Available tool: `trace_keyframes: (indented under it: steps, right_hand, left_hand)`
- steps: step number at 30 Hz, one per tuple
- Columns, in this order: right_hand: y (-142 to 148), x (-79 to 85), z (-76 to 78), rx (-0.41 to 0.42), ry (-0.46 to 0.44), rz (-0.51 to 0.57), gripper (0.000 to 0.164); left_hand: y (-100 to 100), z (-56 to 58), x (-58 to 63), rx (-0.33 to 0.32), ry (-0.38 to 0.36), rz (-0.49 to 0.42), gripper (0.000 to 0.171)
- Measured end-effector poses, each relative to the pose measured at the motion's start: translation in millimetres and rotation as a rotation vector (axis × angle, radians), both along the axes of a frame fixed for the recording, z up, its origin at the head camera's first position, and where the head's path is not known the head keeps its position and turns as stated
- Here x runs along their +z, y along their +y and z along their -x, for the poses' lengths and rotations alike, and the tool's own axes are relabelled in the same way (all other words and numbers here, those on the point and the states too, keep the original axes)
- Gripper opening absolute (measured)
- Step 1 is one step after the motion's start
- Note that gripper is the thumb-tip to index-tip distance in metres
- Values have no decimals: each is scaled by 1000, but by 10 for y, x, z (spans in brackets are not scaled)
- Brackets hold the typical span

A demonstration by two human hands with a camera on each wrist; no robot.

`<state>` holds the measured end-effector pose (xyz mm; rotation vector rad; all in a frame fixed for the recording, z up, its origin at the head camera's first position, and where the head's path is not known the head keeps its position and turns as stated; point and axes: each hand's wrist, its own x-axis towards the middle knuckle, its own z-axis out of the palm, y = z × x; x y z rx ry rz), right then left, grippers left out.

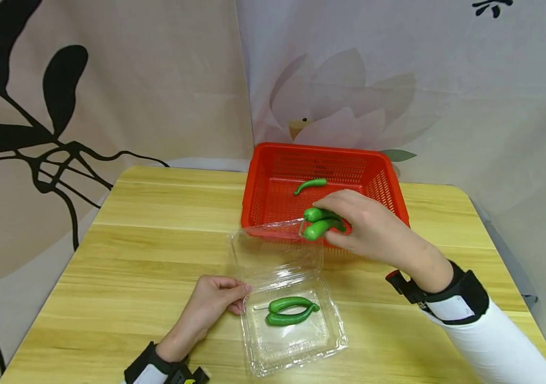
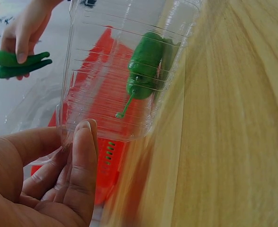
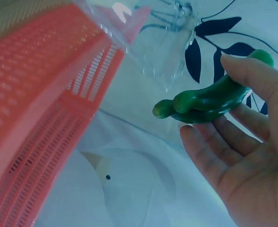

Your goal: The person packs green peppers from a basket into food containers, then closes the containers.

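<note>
Two green chili peppers (image 1: 317,231) are pinched side by side between the thumb and fingers of the right hand (image 1: 369,221), in the air where the head view overlaps the near rim of the red plastic basket (image 1: 245,210) with the far corner of the clear lid (image 1: 273,256); their skins look smooth and curved, so a slackened pinch could let one slide off the other and drop outside the clamshell tray (image 1: 297,349). Two more chilies (image 1: 289,318) lie together in that tray, and newcomers let go from too high would probably knock them askew. The left hand (image 1: 217,296) pinches the tray's edge near the hinge — thin, light plastic that would likely skid or tip if those fingers eased or a knuckle caught the lid, which stands open and slanted; whether it touches the basket I cannot tell. One curved chili (image 1: 311,184) lies in the basket, which sits farther back on the wooden table (image 1: 148,229), before a printed curtain (image 1: 157,80)
</note>
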<state>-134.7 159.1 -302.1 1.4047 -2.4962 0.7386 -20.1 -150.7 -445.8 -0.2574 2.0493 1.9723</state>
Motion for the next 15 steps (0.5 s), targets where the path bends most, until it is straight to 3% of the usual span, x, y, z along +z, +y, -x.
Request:
trace_keyframes:
  steps: [8,15]
  right_hand:
    - [-80,-154,-214,43,-3,-34,41]
    - [-152,-335,-366,63,-74,-120,42]
  left_hand:
    - [2,0,18,2,-8,-5,19]
    - [7,0,26,1,-12,2,18]
